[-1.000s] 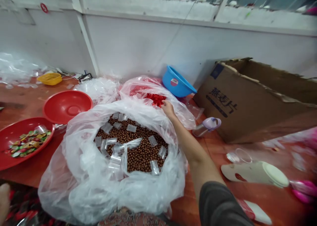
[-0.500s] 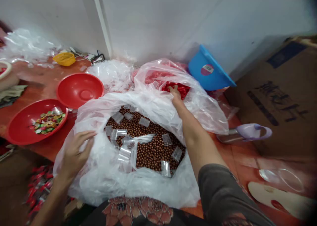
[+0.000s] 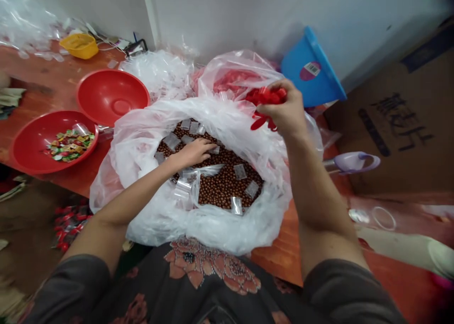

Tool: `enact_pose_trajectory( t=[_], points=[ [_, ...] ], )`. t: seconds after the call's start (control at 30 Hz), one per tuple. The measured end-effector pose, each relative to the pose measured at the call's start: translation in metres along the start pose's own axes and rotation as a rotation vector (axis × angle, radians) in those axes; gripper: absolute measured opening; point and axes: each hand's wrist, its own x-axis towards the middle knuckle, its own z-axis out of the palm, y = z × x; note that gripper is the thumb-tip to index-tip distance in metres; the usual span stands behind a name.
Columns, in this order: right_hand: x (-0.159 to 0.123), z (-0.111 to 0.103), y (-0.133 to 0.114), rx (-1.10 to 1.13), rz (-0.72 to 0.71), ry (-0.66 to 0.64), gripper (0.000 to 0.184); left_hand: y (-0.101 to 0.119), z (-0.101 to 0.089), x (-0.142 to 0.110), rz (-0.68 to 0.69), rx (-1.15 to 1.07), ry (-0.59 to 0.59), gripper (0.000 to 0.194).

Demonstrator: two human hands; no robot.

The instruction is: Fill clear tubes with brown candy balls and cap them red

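Observation:
A big clear plastic bag [image 3: 152, 220] in front of me holds brown beads [image 3: 223, 184] with several small clear pouches [image 3: 240, 171] lying on them. My left hand [image 3: 194, 152] reaches into this bag, fingers closed on a small clear pouch at the bead surface. My right hand [image 3: 285, 110] is raised above a second bag [image 3: 230, 73] of red pieces behind it, gripping a bunch of red pieces [image 3: 266, 99], one dangling below the fingers.
Two red bowls stand on the left of the red-brown table: an empty one [image 3: 112, 95] and one with coloured wrapped sweets [image 3: 51, 142]. A yellow dish [image 3: 79, 45], a blue basin [image 3: 312, 71], a cardboard box [image 3: 400, 125], a lilac scoop [image 3: 351, 162] and loose clear pouches [image 3: 159, 73] lie around.
My right hand has lifted out of the red bag with a bunch of red pieces. My left hand moved from the bag's rim into the beads onto a pouch. The view tilted down.

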Motion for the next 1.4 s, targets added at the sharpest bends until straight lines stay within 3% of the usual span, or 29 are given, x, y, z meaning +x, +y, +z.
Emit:
enact_pose_trajectory(
  t=[0.13,0.23,0.3,0.37,0.43,0.47,0.53,0.6,0.67,0.77,0.87,1.0,1.2,1.4],
  points=[
    [-0.071,0.050,-0.019,0.104,-0.072,-0.059,0.031,0.013,0.005,0.005,-0.099,0.083,-0.009,0.031],
    [-0.096,0.069,-0.013,-0.002,-0.094,-0.112,0.025,0.026,0.002,-0.010,-0.211,0.083,0.014,0.022],
    [-0.098,0.068,-0.002,-0.179,-0.064,-0.177,0.033,0.036,-0.002,-0.026,-0.305,0.006,0.060,0.023],
    [-0.095,0.058,0.007,-0.308,-0.021,-0.264,0.061,0.046,-0.007,-0.044,-0.348,-0.110,0.087,0.025],
    [-0.097,0.047,0.011,-0.331,0.004,-0.335,0.086,0.055,-0.012,-0.062,-0.289,-0.200,0.062,0.022],
    [-0.101,0.042,0.011,-0.316,0.005,-0.340,0.087,0.059,-0.013,-0.069,-0.241,-0.221,0.029,0.019],
    [-0.117,0.037,0.005,-0.279,-0.002,-0.261,0.069,0.067,-0.014,-0.081,-0.193,-0.236,-0.043,0.019],
    [-0.144,0.037,-0.005,-0.264,-0.003,-0.121,0.048,0.073,-0.009,-0.085,-0.236,-0.226,-0.124,0.023],
    [-0.176,0.043,-0.015,-0.290,0.020,-0.064,0.039,0.079,0.003,-0.080,-0.281,-0.198,-0.204,0.022],
    [-0.222,0.053,-0.027,-0.376,0.048,-0.257,0.027,0.085,0.031,-0.063,-0.256,-0.197,-0.271,0.015],
    [-0.251,0.057,-0.031,-0.401,0.116,-0.434,0.019,0.087,0.059,-0.045,-0.316,-0.306,-0.218,0.025],
    [-0.256,0.051,-0.030,-0.398,0.213,-0.409,0.020,0.084,0.080,-0.037,-0.453,-0.425,-0.130,0.042],
    [-0.233,0.051,-0.024,-0.406,0.292,-0.127,0.031,0.089,0.097,-0.035,-0.413,-0.529,0.094,0.031],
    [-0.205,0.063,-0.019,-0.427,0.334,0.005,0.041,0.100,0.112,-0.024,-0.436,-0.565,0.204,0.021]
  ],
)
